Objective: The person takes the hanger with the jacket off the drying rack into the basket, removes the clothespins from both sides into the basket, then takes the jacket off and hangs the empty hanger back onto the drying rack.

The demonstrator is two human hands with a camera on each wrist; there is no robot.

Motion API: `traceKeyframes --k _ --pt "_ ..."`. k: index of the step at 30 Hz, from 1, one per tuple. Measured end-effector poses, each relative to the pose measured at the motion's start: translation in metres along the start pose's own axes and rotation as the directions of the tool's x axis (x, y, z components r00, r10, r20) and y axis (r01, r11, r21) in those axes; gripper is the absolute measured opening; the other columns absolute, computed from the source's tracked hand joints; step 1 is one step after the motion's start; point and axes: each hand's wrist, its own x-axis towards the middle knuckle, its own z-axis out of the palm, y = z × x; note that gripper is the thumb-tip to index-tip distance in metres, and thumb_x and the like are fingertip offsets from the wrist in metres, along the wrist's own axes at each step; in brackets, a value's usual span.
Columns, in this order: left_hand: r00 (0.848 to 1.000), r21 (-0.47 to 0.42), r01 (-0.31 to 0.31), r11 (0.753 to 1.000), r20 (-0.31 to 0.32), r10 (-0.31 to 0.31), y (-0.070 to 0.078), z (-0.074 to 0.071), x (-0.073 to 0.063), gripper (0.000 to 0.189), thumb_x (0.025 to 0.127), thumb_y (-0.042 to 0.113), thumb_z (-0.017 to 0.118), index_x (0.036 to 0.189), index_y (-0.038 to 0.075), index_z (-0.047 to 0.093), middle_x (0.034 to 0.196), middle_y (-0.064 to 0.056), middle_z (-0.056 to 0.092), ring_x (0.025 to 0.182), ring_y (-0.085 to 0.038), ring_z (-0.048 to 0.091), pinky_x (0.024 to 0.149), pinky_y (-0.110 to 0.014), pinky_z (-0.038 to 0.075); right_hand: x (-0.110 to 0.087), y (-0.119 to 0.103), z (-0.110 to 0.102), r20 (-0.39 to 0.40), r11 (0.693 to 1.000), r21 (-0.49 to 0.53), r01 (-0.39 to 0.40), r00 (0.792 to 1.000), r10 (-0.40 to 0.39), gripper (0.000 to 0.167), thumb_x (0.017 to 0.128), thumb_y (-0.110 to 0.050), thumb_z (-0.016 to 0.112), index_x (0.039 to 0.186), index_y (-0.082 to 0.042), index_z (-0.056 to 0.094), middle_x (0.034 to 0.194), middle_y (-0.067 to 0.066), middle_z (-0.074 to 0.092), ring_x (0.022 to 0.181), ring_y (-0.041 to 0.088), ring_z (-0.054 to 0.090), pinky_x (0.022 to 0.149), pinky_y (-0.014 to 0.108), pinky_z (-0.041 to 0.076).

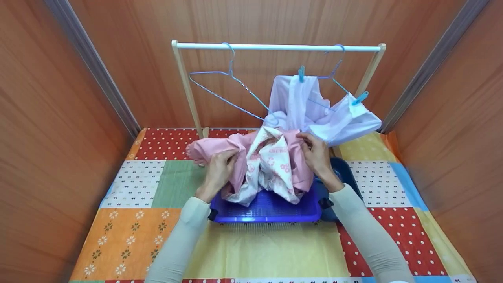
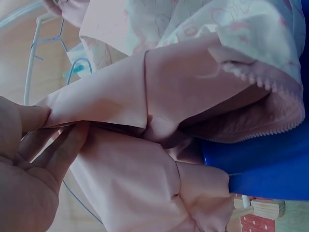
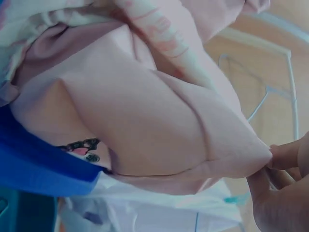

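A pink garment [image 1: 301, 161] with a white panel of pink print hangs bunched over a blue-purple basket [image 1: 271, 218]. My left hand [image 1: 218, 171] pinches a fold of its pink cloth on the left side. In the left wrist view, the thumb and fingers of that left hand [image 2: 34, 169] close on the fold, and a toothed edge runs along an opening in the cloth. On the other side my right hand [image 1: 317, 157] holds the pink cloth. The right wrist view shows the right hand's [image 3: 282, 188] thumb and fingertips pinching a corner of it.
Behind stands a rack with a white rail [image 1: 275, 47]. A bare blue hanger [image 1: 232, 74] hangs at its left. At the right, a white garment [image 1: 302, 98] is clipped with teal clothespins [image 1: 301, 73] to another hanger. A dark basket [image 1: 346, 173] sits behind the right forearm. Wooden walls [image 1: 59, 137] enclose the patchwork cloth.
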Motion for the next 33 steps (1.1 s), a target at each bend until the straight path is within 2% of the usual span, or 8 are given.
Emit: traceKeyframes --k 6,9,15,21,25,28,30,33 --pt "0.995 0.019 -0.062 0.998 0.085 0.060 0.009 0.013 -0.008 0.015 0.090 0.004 0.065 0.100 0.007 0.076 0.094 -0.008 0.077 0.085 -0.024 0.073 0.076 -0.040 0.058 -0.021 -0.007 0.011 0.044 0.991 -0.036 0.127 0.991 -0.126 0.021 0.090 0.002 0.064 0.106 -0.007 0.074 0.101 0.013 0.076 0.090 0.025 0.072 0.076 0.040 0.056" --pt "0.988 0.020 -0.086 0.996 0.130 0.082 0.012 0.020 -0.012 0.014 0.092 0.005 0.064 0.099 0.008 0.076 0.090 -0.006 0.076 0.080 -0.021 0.071 0.073 -0.038 0.057 -0.033 -0.009 0.017 0.099 0.984 -0.062 0.169 0.982 -0.162 0.020 0.091 -0.001 0.065 0.107 -0.008 0.074 0.101 0.012 0.076 0.088 0.025 0.073 0.074 0.042 0.058" --pt "0.968 0.051 -0.133 0.990 0.219 0.119 0.014 0.036 -0.019 0.020 0.098 0.011 0.058 0.112 0.008 0.072 0.106 -0.005 0.075 0.097 -0.019 0.071 0.085 -0.035 0.057 -0.054 -0.009 0.028 0.244 0.960 -0.122 0.250 0.946 -0.215 0.028 0.088 -0.004 0.068 0.116 -0.005 0.070 0.105 0.013 0.075 0.091 0.028 0.072 0.079 0.044 0.057" --pt "0.912 0.160 -0.147 0.976 0.405 0.071 0.014 0.051 -0.032 0.035 0.096 0.014 0.059 0.130 0.005 0.062 0.125 -0.009 0.068 0.114 -0.027 0.065 0.098 -0.041 0.051 -0.069 -0.005 0.038 0.482 0.950 -0.185 0.250 0.866 -0.133 0.050 0.087 -0.009 0.068 0.135 -0.002 0.056 0.128 0.018 0.064 0.117 0.035 0.062 0.099 0.050 0.049" --pt "0.856 0.234 -0.158 0.959 0.517 0.014 0.015 0.059 -0.044 0.044 0.095 0.022 0.062 0.136 0.006 0.057 0.136 -0.012 0.061 0.124 -0.029 0.059 0.102 -0.043 0.049 -0.080 0.000 0.045 0.625 0.939 -0.272 0.209 0.780 0.007 0.056 0.092 -0.016 0.065 0.144 -0.005 0.048 0.143 0.020 0.052 0.130 0.038 0.052 0.107 0.052 0.042" --pt "0.820 0.237 -0.157 0.959 0.572 -0.007 0.016 0.062 -0.050 0.048 0.096 0.025 0.062 0.139 0.006 0.054 0.140 -0.013 0.058 0.129 -0.029 0.055 0.106 -0.043 0.047 -0.086 0.003 0.048 0.679 0.930 -0.310 0.198 0.731 0.071 0.055 0.094 -0.021 0.064 0.145 -0.008 0.047 0.147 0.020 0.048 0.131 0.040 0.051 0.107 0.055 0.041" --pt "0.810 0.229 -0.156 0.961 0.586 -0.008 0.018 0.062 -0.052 0.048 0.096 0.026 0.062 0.139 0.005 0.054 0.142 -0.013 0.056 0.130 -0.029 0.055 0.106 -0.044 0.046 -0.087 0.003 0.049 0.691 0.925 -0.323 0.200 0.718 0.086 0.055 0.094 -0.025 0.064 0.145 -0.009 0.048 0.148 0.018 0.048 0.130 0.040 0.051 0.107 0.056 0.041" --pt "0.815 0.215 -0.150 0.965 0.580 -0.003 0.020 0.060 -0.054 0.048 0.097 0.027 0.061 0.139 0.005 0.054 0.142 -0.012 0.056 0.130 -0.028 0.055 0.105 -0.043 0.047 -0.085 0.002 0.046 0.682 0.927 -0.324 0.191 0.726 0.089 0.054 0.094 -0.027 0.065 0.143 -0.010 0.050 0.146 0.015 0.050 0.129 0.038 0.053 0.107 0.056 0.041"
